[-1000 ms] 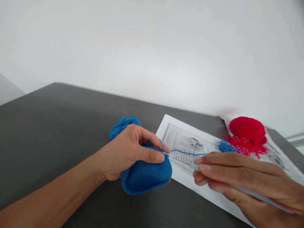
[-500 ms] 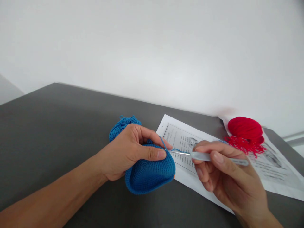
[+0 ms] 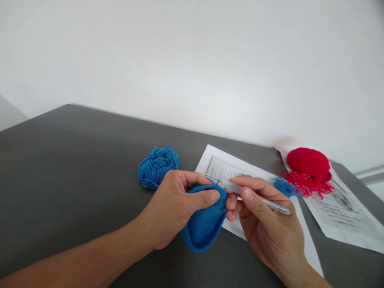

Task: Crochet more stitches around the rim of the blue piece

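A blue crocheted piece (image 3: 207, 220), rounded and hollow like a small bowl, is pinched at its upper edge by my left hand (image 3: 183, 204), thumb in front. My right hand (image 3: 264, 212) grips a crochet hook (image 3: 274, 207) by its pale grey handle, much like a pen. The hook's thin metal shaft reaches left over the rim of the piece, close to my left forefinger. Blue working yarn (image 3: 214, 182) loops around the hook there; the exact stitch is too small to make out. Fingers of my right hand touch the right side of the piece.
A ball of blue yarn (image 3: 159, 166) lies on the dark table (image 3: 75, 180) behind my left hand. Printed sheets (image 3: 345, 216) lie to the right, one under my hands. On them rest a red yarn ball (image 3: 309, 162) and a small blue yarn tangle (image 3: 285, 187). A white wall stands behind.
My left hand and the crocheted piece have moved right, and the piece has turned. My right hand has come left, bringing the hook up against the rim. The blue tangle now shows more fully.
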A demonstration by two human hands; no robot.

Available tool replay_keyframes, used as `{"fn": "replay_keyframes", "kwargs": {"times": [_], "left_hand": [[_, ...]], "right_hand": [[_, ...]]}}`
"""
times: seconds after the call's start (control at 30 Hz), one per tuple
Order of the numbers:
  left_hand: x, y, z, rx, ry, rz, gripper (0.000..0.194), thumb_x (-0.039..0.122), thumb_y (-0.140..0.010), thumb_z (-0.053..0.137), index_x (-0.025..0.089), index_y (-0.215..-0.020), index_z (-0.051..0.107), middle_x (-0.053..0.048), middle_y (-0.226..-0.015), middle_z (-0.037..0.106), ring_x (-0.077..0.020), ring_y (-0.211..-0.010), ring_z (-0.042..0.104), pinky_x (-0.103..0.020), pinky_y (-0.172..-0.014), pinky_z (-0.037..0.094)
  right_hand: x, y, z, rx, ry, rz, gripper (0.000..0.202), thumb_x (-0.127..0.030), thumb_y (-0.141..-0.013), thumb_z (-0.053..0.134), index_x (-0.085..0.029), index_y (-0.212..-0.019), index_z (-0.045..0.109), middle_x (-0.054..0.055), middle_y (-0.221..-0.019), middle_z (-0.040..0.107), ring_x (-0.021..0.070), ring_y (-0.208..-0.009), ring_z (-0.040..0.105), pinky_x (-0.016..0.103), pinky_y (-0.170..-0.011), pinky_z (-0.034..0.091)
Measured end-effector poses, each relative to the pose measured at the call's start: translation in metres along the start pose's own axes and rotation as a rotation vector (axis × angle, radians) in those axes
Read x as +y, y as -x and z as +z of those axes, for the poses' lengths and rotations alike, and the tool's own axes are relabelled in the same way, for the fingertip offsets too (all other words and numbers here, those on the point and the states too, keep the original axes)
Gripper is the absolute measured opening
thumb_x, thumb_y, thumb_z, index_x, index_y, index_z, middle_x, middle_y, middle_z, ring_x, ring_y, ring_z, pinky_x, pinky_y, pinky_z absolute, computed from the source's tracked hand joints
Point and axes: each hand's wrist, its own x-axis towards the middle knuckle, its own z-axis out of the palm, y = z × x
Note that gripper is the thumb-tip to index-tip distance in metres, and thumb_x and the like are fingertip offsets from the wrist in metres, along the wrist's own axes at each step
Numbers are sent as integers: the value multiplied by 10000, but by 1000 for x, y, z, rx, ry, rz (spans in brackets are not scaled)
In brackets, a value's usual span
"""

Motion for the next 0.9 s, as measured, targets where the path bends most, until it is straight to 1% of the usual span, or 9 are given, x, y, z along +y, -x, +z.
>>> {"fn": "replay_keyframes", "kwargs": {"times": [0.17, 0.23, 0.33, 0.4, 0.53, 0.57, 0.7, 0.83, 0.9], "left_hand": [[1, 3, 2, -14, 35, -24, 213, 188, -648, 963, 123, -782, 811, -31, -711, 779, -123, -657, 640, -205, -624, 514], [1, 3, 2, -5, 26, -21, 195, 184, -665, 959, 130, -791, 820, -25, -725, 784, -122, -677, 647, -208, -648, 520], [1, 2, 1, 15, 31, 21, 205, 206, -668, 976, 145, -793, 825, -20, -792, 806, -130, -750, 677, -219, -718, 539], [1, 2, 1, 42, 31, 50, 262, 220, -657, 994, 160, -856, 835, -8, -826, 812, -132, -793, 690, -226, -760, 544], [2, 2, -1, 67, 0, 34, 512, 239, -648, 1011, 175, -1117, 817, 4, -848, 816, -123, -783, 692, -236, -769, 540], [3, 3, -1, 67, -5, 30, 550, 244, -648, 1012, 172, -1153, 805, 1, -863, 821, -123, -786, 695, -239, -773, 541], [3, 5, -2, 56, -11, 36, 610, 252, -643, 1016, 150, -1194, 776, -7, -850, 827, -126, -782, 701, -244, -771, 545], [4, 5, -2, 51, -10, 37, 620, 250, -635, 1018, 137, -1193, 772, 8, -767, 804, -115, -726, 686, -227, -717, 534], [4, 6, -1, 51, -12, 30, 616, 244, -630, 1019, 138, -1187, 777, 5, -775, 807, -114, -733, 687, -220, -716, 533]], "right_hand": [[1, 3, 0, 5, 16, -83, 131, -254, -876, 851, -224, -1004, 852, 45, -708, 807, 138, -584, 774, 177, -598, 645], [1, 3, -1, -12, 27, -95, 123, -247, -889, 837, -231, -1010, 852, 44, -725, 811, 138, -605, 778, 179, -616, 650], [1, 2, -2, -40, 53, -88, 124, -250, -894, 835, -240, -1016, 853, 47, -742, 815, 148, -622, 782, 202, -631, 665], [1, 1, -4, -62, 63, -92, 128, -249, -896, 834, -242, -1023, 854, 44, -754, 813, 151, -619, 780, 213, -630, 671], [2, 0, -6, -83, 71, -120, 139, -214, -898, 828, -236, -1033, 855, 37, -792, 804, 145, -642, 782, 200, -626, 672], [2, 1, -6, -85, 73, -121, 143, -211, -897, 828, -234, -1035, 855, 37, -793, 800, 146, -651, 783, 200, -623, 673], [1, 2, -9, -100, 81, -112, 146, -210, -907, 820, -226, -1048, 854, 46, -821, 794, 152, -684, 788, 202, -624, 681], [-1, 3, -13, -121, 108, -124, 146, -206, -916, 811, -227, -1054, 854, 53, -886, 786, 160, -705, 793, 217, -618, 690], [-3, 3, -16, -142, 138, -132, 154, -198, -925, 798, -230, -1067, 849, 56, -919, 777, 163, -718, 791, 233, -622, 697]]}}
